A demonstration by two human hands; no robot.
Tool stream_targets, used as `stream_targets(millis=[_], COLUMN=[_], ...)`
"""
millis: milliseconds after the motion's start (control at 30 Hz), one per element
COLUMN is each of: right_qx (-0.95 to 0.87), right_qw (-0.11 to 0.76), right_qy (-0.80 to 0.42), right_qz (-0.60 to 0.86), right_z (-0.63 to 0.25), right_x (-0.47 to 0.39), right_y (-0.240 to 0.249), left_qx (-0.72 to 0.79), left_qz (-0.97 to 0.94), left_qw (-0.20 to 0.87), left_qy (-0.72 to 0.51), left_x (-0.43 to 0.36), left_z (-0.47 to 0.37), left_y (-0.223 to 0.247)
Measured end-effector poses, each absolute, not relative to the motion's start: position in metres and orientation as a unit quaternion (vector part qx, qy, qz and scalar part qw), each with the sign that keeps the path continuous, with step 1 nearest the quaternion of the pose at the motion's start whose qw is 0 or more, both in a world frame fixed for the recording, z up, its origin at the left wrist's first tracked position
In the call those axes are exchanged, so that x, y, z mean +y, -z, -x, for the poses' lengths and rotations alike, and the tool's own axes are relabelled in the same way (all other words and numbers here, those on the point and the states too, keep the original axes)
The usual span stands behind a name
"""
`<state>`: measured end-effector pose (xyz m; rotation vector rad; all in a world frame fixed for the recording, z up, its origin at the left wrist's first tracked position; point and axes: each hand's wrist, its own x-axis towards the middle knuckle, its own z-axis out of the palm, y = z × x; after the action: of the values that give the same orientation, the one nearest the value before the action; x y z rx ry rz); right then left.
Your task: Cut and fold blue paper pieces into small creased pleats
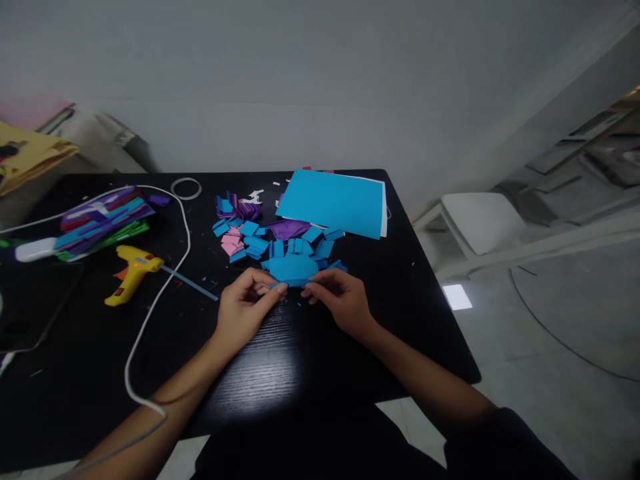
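1. On my head cam I've got a blue paper pc (294,268) held btwn both hands, nr the middle of the black table (395,300).
2. L hand (245,303): I see thumb + fingers clamped on the pc's near L edge.
3. R hand (343,300): thumb + fingertips pinched on its near R corner.
4. Just beyond: loose small blue pcs (300,247), w/ pink pcs (232,241) to L & purple paper (289,230) behind.
5. Big blue sheet (333,203) lies farther back, a bit R.
6. Over on L: yellow glue gun (133,272), its glue stick (190,283) pointing twd L hand.
7. White cord (150,313) curves btwn gun & L hand.
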<state>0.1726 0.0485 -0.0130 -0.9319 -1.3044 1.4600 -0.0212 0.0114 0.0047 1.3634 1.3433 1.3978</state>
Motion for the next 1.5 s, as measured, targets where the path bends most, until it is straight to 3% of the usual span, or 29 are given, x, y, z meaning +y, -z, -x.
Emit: stream_targets(millis=[400, 1000, 1500], right_qx=[-0.521, -0.568, -0.546], right_qw=[0.463, 0.429, 0.428], right_qy=[-0.612, -0.597, -0.623], right_qz=[0.374, 0.371, 0.361], right_z=[-0.172, -0.175, -0.172], right_x=[0.05, 0.051, 0.052], right_y=[0.017, 0.019, 0.025], left_qx=[0.468, 0.489, 0.502], left_qz=[-0.491, -0.483, -0.579], left_qw=[0.44, 0.492, 0.516], left_qy=[-0.589, -0.535, -0.383], left_x=[0.015, 0.018, 0.014], left_z=[0.021, 0.022, 0.022], left_y=[0.002, 0.005, 0.001])
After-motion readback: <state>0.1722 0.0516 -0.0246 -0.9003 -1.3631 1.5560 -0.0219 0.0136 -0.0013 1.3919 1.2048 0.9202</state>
